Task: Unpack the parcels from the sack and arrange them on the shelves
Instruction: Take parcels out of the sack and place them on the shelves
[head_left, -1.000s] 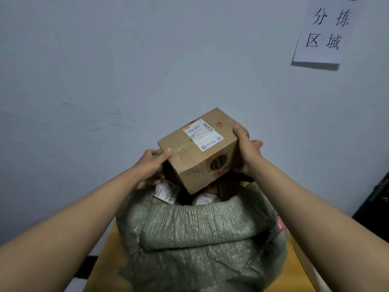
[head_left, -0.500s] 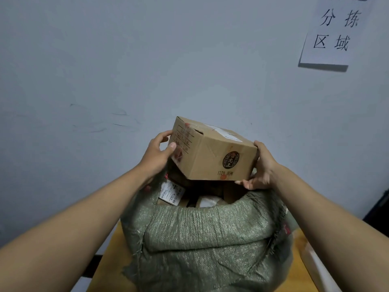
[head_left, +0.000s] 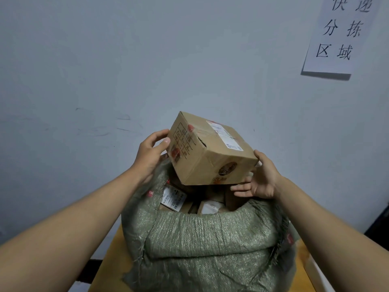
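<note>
Cardboard parcel [head_left: 210, 150] hung tilted above the green woven sack [head_left: 206, 239], our left hand [head_left: 150, 153] gripping its end and right hand [head_left: 260, 179] cupping beneath; we judged shelving came next.

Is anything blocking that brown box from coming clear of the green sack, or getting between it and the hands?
Nothing visible does. The brown cardboard box is already above the open mouth of the green woven sack, tilted, with the left hand and right hand directly on its sides. The shelves are out of view, so that path cannot be judged.
</note>
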